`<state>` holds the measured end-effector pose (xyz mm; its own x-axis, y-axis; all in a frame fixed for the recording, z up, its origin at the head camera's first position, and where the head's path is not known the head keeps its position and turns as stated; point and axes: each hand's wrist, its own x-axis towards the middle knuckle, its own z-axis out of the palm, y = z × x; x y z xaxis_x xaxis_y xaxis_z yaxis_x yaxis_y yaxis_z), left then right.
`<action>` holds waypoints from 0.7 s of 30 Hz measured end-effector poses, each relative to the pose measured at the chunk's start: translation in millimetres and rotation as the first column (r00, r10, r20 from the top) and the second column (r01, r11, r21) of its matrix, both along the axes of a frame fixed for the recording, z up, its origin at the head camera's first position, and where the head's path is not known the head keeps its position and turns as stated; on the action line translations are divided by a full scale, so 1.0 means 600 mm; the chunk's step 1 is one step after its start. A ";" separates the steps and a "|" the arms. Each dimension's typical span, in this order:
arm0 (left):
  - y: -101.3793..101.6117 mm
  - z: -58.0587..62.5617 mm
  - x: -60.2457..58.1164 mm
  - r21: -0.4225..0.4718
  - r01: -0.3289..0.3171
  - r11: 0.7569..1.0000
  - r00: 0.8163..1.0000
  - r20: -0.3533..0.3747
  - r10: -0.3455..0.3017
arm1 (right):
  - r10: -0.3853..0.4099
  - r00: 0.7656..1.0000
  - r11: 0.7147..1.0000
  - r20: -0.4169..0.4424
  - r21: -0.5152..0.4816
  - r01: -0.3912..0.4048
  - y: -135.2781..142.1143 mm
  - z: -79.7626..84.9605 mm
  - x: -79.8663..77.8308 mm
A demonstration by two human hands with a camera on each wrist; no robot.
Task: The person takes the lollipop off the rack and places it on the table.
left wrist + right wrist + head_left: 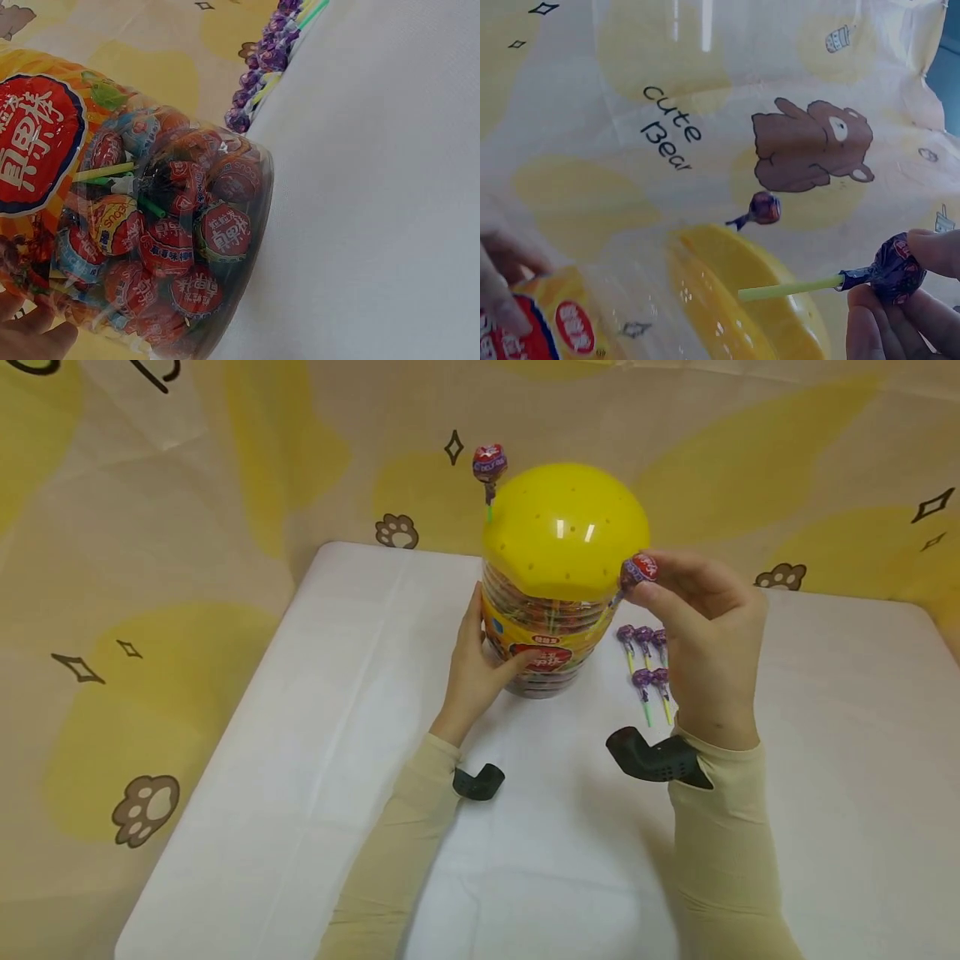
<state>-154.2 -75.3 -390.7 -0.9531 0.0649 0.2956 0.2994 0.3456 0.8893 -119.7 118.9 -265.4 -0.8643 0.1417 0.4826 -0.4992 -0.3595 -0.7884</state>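
A clear plastic candy jar (546,656) with a domed yellow lid (566,531) stands on the table, full of wrapped lollipops that show through its wall in the left wrist view. My left hand (477,672) holds the jar's side, thumb across the printed label. At the lid's right edge, my right hand (716,635) pinches a purple-and-red lollipop (897,271) by its candy head. Its yellow-green stick points toward the lid in the right wrist view. Another lollipop (490,465) stands upright at the lid's left edge. Small dots or holes are spread over the dome.
Several purple lollipops (642,678) lie in rows on the white table (360,693), to the right of the jar and partly behind my right hand. A patterned yellow cloth (720,468) hangs behind the table. Each wrist carries a black camera mount (652,756).
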 end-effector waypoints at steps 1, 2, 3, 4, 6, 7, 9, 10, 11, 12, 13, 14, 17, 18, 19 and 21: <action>0.000 -0.001 0.000 0.001 0.001 1.000 1.000 -0.006 -0.001 | -0.002 1.000 1.000 0.005 0.001 0.002 0.009 -0.005 0.001; 0.001 -0.001 -0.001 0.003 0.003 1.000 1.000 -0.012 -0.003 | -0.007 1.000 1.000 0.011 0.008 0.007 0.018 -0.010 0.003; 0.001 -0.002 -0.001 0.003 0.004 1.000 1.000 -0.017 -0.004 | -0.017 1.000 1.000 0.022 0.020 0.016 0.028 -0.015 0.005; 0.001 -0.002 -0.001 0.002 0.006 1.000 1.000 -0.021 -0.006 | -0.015 0.999 1.000 0.039 0.014 0.014 0.038 -0.020 0.006; 0.000 -0.002 -0.001 0.001 0.006 1.000 1.000 -0.029 -0.006 | 0.007 0.997 1.000 0.083 0.000 -0.007 0.058 -0.028 0.009; 0.000 -0.002 -0.001 0.001 0.006 1.000 1.000 -0.031 -0.006 | 0.022 0.994 1.000 0.103 -0.004 -0.021 0.068 -0.033 0.011; 0.000 -0.003 0.000 0.000 0.004 1.000 0.999 -0.033 -0.004 | 0.028 0.992 0.999 0.127 0.015 -0.030 0.085 -0.040 0.013; -0.001 -0.003 0.000 0.001 0.003 1.000 0.999 -0.033 -0.003 | 0.042 0.990 0.999 0.135 0.009 -0.044 0.093 -0.044 0.014; -0.001 -0.003 0.000 0.002 0.002 1.000 0.999 -0.033 -0.002 | 0.053 0.989 0.999 0.141 0.002 -0.054 0.100 -0.048 0.015; -0.001 -0.003 0.000 0.004 0.001 1.000 1.000 -0.031 -0.001 | 0.059 0.988 0.998 0.143 -0.005 -0.059 0.107 -0.051 0.016; -0.001 -0.003 0.000 0.004 0.002 1.000 1.000 -0.030 -0.002 | 0.052 0.988 0.999 0.144 0.003 -0.053 0.113 -0.054 0.017; 0.000 -0.003 0.000 0.004 0.003 1.000 1.000 -0.029 -0.003 | 0.046 0.988 0.999 0.146 0.009 -0.048 0.119 -0.057 0.019; 0.001 -0.003 0.000 0.004 0.007 1.000 1.000 -0.026 -0.007 | 0.070 0.981 0.997 0.182 0.003 -0.071 0.140 -0.063 0.023; 0.001 -0.003 0.001 0.005 0.006 1.000 1.000 -0.026 -0.006 | 0.069 0.978 0.997 0.195 0.018 -0.074 0.147 -0.065 0.023; 0.001 -0.003 0.001 0.006 0.006 1.000 1.000 -0.027 -0.006 | 0.062 0.976 0.996 0.209 0.042 -0.072 0.156 -0.065 0.024; 0.002 -0.003 0.000 0.006 0.004 1.000 1.000 -0.030 -0.004 | 0.070 0.969 0.994 0.238 0.065 -0.087 0.174 -0.067 0.024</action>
